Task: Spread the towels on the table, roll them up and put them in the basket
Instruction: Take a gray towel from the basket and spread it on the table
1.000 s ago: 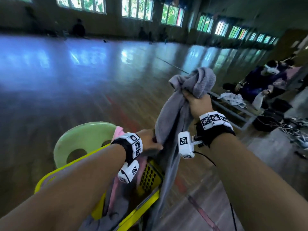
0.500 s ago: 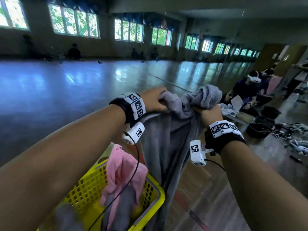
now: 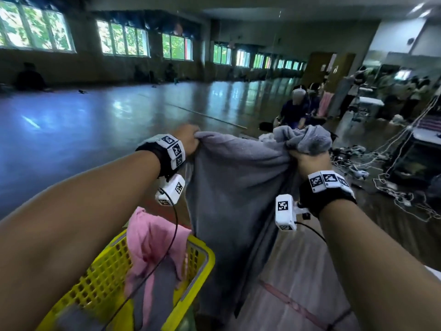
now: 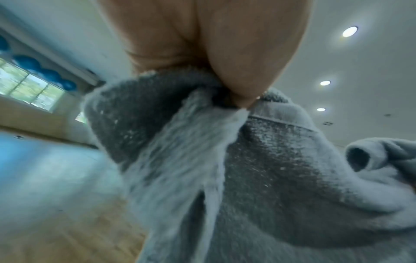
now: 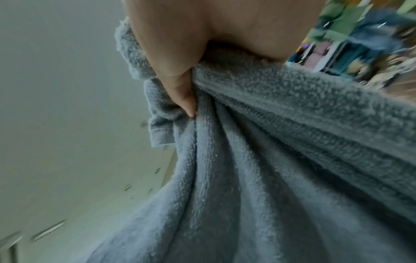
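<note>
Now your left hand and right hand each clench the towel's top edge, apart, so it hangs open above the basket, ready for spreading.

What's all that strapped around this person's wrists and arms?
Both forearms are bare, with no sleeves. Each wrist wears a black band ringed with white blocks printed with black square-pattern markers. A small white marker-bearing box hangs below each wrist, trailing a thin black cable.

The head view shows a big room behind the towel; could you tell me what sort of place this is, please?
Probably a sports or dance hall: a wide, glossy wooden floor, a long row of windows along the far wall, and people sitting on the floor.
</note>
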